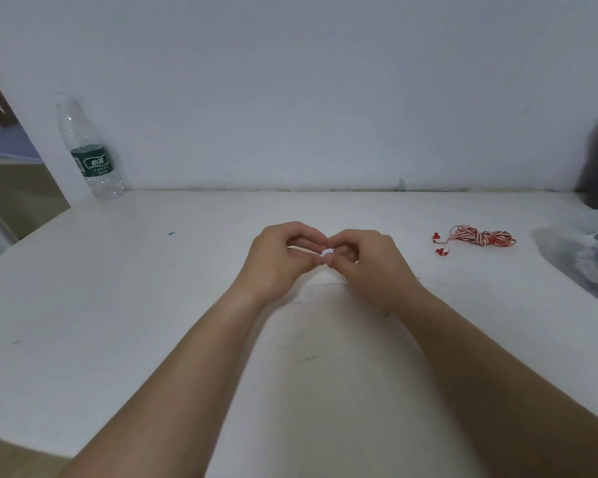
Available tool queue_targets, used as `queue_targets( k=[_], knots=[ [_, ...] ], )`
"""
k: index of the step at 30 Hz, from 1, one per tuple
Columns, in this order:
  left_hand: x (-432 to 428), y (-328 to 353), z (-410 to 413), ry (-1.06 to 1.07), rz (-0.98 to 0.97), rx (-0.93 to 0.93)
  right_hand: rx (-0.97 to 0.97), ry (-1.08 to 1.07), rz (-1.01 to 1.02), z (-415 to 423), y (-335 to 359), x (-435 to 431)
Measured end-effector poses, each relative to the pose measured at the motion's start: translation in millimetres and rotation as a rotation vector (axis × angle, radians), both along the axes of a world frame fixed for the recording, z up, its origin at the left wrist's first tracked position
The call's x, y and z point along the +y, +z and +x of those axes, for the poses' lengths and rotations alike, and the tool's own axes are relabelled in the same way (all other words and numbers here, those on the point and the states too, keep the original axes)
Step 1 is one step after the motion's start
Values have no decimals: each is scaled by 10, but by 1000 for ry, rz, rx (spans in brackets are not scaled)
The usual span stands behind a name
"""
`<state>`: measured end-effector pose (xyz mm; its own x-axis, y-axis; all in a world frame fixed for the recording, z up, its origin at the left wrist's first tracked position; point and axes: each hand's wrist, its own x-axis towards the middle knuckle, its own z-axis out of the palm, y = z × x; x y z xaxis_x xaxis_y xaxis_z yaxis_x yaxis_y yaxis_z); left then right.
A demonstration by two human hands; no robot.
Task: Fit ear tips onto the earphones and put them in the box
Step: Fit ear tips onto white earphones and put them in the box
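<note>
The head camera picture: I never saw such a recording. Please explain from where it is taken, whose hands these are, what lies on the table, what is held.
No machine here. A person wears one camera on the head, looking forward and down at their own bare arms. The left hand and the right hand meet above the white table and together pinch a small white piece, perhaps an ear tip; it is too small to be sure. To the right lie coiled red-and-white wired earphones, untouched. At the right edge is a clear plastic bag holding white things. A clear plastic water bottle with a green label stands far left by the wall. No box shows.
</note>
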<state>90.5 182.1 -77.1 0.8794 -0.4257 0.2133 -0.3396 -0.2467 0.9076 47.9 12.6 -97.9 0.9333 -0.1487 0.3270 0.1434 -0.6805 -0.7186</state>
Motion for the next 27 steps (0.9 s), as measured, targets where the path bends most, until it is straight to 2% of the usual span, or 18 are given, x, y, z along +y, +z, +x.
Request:
queue_targets(
  k=[2,5,7,12,15,20,23,25,27],
  knots=[
    [130,59,71,19,42,-62,-42,-57,17,3,8,11],
    [423,96,282,314,209,-229,-89,-110,15,-16,33,23],
    [580,88,336,427,346,-209,-108,-127,18,-29,42,26],
    [620,38,259,363,454,27,-114,-153,29,-40,42,0],
    [577,26,278,281,501,45,-113,-153,29,-45,44,-5],
    [527,-27,335,277,558,16,-92,-135,39,-44,43,21],
    [483,-38,334,325,473,-70,-97,-122,55,-38,35,23],
    [408,-2,304,337,315,-135,-95,-108,103,-35,30,20],
    [301,29,249,247,140,-118,-95,-86,188,-42,36,14]
  ],
)
